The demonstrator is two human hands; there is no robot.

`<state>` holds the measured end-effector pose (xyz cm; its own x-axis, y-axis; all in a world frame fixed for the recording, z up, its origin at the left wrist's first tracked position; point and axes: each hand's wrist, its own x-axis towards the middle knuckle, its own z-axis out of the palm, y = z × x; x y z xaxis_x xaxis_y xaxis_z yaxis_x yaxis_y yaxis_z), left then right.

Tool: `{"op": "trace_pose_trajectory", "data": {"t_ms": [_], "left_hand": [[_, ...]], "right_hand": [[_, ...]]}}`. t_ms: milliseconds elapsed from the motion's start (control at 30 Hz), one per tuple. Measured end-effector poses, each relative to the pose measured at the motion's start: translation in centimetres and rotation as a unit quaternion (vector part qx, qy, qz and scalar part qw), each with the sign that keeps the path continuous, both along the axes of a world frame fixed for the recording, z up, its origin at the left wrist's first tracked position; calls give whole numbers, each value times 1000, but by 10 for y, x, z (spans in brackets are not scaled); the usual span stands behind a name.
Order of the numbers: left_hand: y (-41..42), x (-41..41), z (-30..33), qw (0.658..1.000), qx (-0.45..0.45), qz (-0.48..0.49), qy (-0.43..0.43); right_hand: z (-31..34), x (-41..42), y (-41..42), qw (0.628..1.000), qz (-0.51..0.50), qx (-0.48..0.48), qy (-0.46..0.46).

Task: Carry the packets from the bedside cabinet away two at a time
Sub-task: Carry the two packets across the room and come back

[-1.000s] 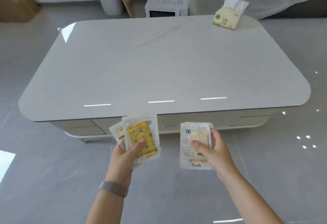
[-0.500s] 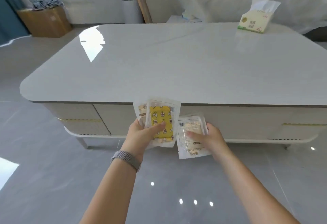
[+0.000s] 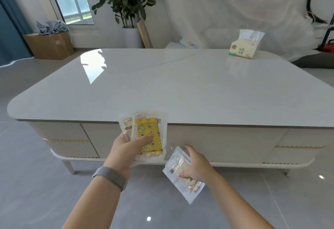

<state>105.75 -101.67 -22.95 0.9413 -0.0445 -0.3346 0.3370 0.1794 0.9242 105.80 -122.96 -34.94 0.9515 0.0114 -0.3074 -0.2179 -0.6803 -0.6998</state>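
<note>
Left hand grips yellow packet over pale packet, centre frame; right hand pinches tilted clear packet; tissue pack upper right on table.

The yellow packet covers most of the pale packet behind it, print on the clear packet is illegible, and the bench is cut off at right of the frame.

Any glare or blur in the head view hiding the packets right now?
Head view: window glare sits on the far left of the table top, well clear of the packets. The yellow packet in the left hand is sharp, the clear packet in the right hand slightly soft, and wide-angle distortion bows the table's edges.
</note>
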Motion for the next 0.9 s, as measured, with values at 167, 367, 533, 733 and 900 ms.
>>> {"op": "trace_pose_trajectory", "data": {"t_ms": [167, 367, 533, 733, 900], "left_hand": [[4, -9, 4, 999, 25, -7, -33], [-5, -22, -4, 995, 76, -40, -54], [-6, -19, 3, 992, 87, -64, -60], [-1, -18, 7, 995, 60, -66, -53], [-2, -22, 10, 995, 59, -56, -61]], "right_hand": [[1, -5, -7, 1000, -1, 6, -7], [2, -11, 0, 999, -24, 37, -17], [14, -20, -5, 1000, 14, 1, 11], [40, -36, -7, 988, 84, -73, 107], [70, -58, 0, 950, 186, -201, 150]]}}
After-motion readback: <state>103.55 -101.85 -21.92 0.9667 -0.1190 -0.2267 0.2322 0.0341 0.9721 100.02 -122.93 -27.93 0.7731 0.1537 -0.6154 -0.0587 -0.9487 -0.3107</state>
